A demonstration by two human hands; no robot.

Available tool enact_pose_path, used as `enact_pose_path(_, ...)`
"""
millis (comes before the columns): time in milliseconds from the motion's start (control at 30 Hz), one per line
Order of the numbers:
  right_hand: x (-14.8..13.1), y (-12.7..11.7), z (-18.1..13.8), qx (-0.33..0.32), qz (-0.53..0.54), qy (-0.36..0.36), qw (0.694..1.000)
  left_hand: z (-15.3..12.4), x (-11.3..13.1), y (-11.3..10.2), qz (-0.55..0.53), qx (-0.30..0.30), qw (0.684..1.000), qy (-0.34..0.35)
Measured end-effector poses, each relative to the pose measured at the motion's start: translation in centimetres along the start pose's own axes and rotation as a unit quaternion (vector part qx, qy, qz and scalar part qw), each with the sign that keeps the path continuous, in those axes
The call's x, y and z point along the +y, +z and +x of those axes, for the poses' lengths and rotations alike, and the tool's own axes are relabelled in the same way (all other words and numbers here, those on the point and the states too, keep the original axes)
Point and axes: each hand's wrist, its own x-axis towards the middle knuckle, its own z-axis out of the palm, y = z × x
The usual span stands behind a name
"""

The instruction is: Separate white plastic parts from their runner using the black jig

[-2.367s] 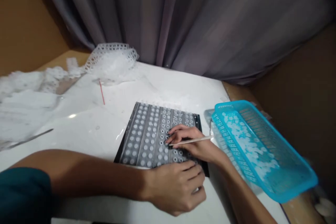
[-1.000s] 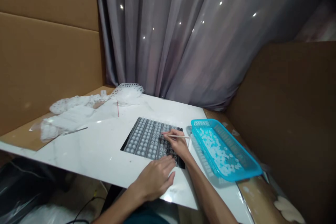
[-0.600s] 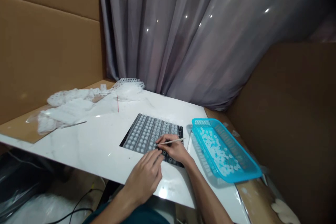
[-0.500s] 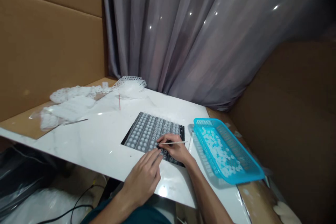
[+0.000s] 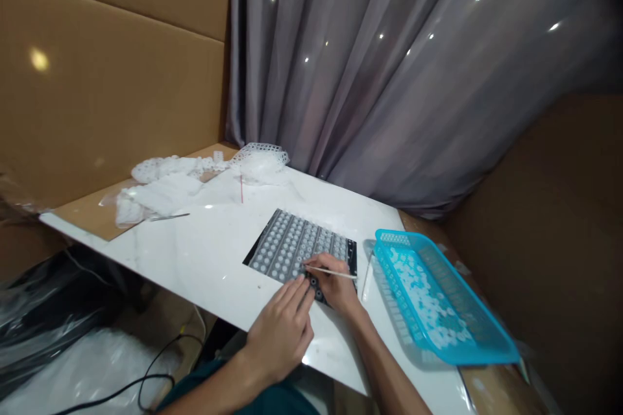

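A black sheet (image 5: 267, 238) lies on the table, with rows of small round translucent white pieces (image 5: 287, 248) on it. My right hand (image 5: 335, 282) is over the sheet's near right part, its fingers pinched round a thin white stick (image 5: 335, 272). The stick slants back over the knuckles, and its working tip is hidden at the fingertips. My left hand (image 5: 282, 327) rests beside it at the sheet's near edge, fingers stretched out and close together, their tips near the right fingertips. Whether anything small is under the left fingertips, I cannot make out.
Right of the sheet, a blue plastic basket (image 5: 479, 337) holds many small white pieces (image 5: 428, 292). White perforated material and plastic bags (image 5: 163, 198) are piled at the back left, near a thin metal tool (image 5: 170, 216) and a red stick (image 5: 242, 189). Cardboard (image 5: 111, 78) and a grey curtain (image 5: 341, 78) enclose the table (image 5: 214, 259).
The whole view has shifted, so the scene sits further right and slightly lower. Both hands stay at the sheet's near part; the stick in my right hand now tilts more downward to the right.
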Motion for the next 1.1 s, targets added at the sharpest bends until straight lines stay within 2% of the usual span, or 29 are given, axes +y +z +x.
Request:
enact_pose_path(67, -0.2, -0.2, 0.3, 0.039, 0.063, 0.051, 0.996, 0.0, 0.1, 0.0, -0.002, 0.000, 1.000, -0.005)
enact_pose_path(133, -0.6, -0.4, 0.7, 0.053, 0.100, 0.068, 0.991, 0.0, 0.2, 0.0, -0.011, 0.001, 1.000, -0.009)
enact_pose_path(333, -1.6, -0.5, 0.8, -0.021, 0.078, 0.032, 0.996, 0.1, 0.2, -0.3, -0.021, 0.004, 1.000, -0.016)
enact_pose_path(567, -1.4, 0.0, 0.6, -0.045, 0.039, 0.032, 0.998, 0.0, 0.0, -0.2, -0.017, 0.000, 1.000, -0.012)
enact_pose_path(667, -1.1, 0.1, 0.5, -0.047, 0.002, 0.002, 0.999, 0.0, -0.1, -0.1, -0.016, -0.001, 1.000, -0.005)
enact_pose_path(833, -0.4, 0.6, 0.5, -0.078, -0.097, -0.093, 0.988, 0.3, 0.1, -0.4, -0.021, -0.001, 1.000, -0.009)
enact_pose_path(900, -0.2, 0.9, 0.6, -0.078, -0.108, -0.105, 0.985, 0.4, 0.2, -0.5, -0.025, -0.004, 1.000, -0.014)
enact_pose_path(1000, -0.1, 1.3, 0.8, -0.053, -0.087, -0.064, 0.993, 0.4, 0.2, -0.5, -0.023, -0.008, 1.000, -0.013)
enact_pose_path(1100, -0.6, 1.0, 1.1, 0.025, -0.022, 0.013, 0.999, 0.4, 0.1, -0.5, -0.016, -0.010, 1.000, -0.004)
